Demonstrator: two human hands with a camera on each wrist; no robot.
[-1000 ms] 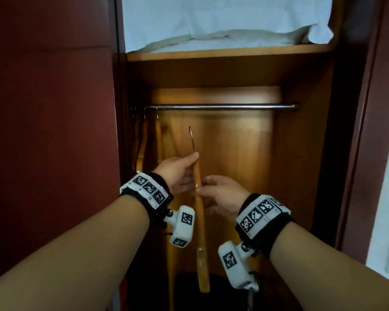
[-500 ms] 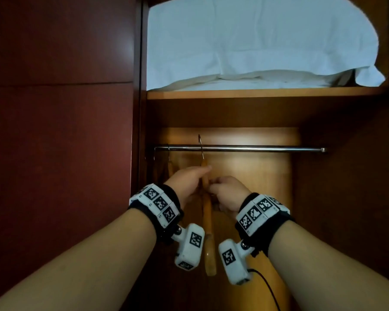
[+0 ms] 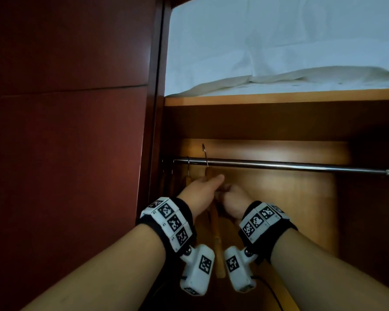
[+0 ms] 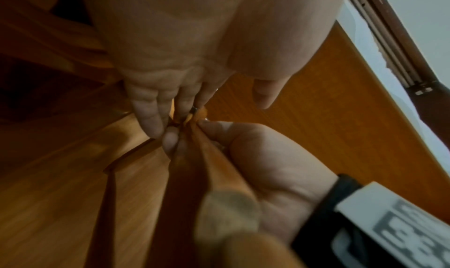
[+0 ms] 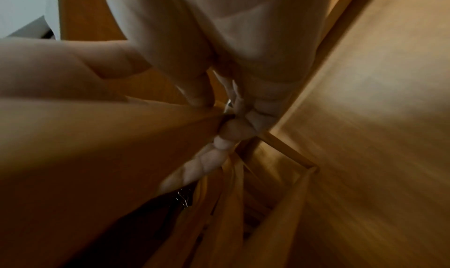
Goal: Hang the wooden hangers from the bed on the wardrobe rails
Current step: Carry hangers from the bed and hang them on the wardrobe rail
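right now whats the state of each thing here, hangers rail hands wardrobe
held wooden hanger: gripped near its neck by both hands, hook tip above the rail, not yet clearly resting on it
left hand: holds the hanger
right hand: holds the hanger
rail: level, mostly bare to the right
hung hangers: already on the rail at its left end
wardrobe door: open
bedding: lying on the upper shelf

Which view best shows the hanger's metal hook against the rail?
The head view: the hook rises in front of and above the rail, both hands holding the hanger below. The left wrist view shows only the hook's base between fingers; the right wrist view is too blurred.
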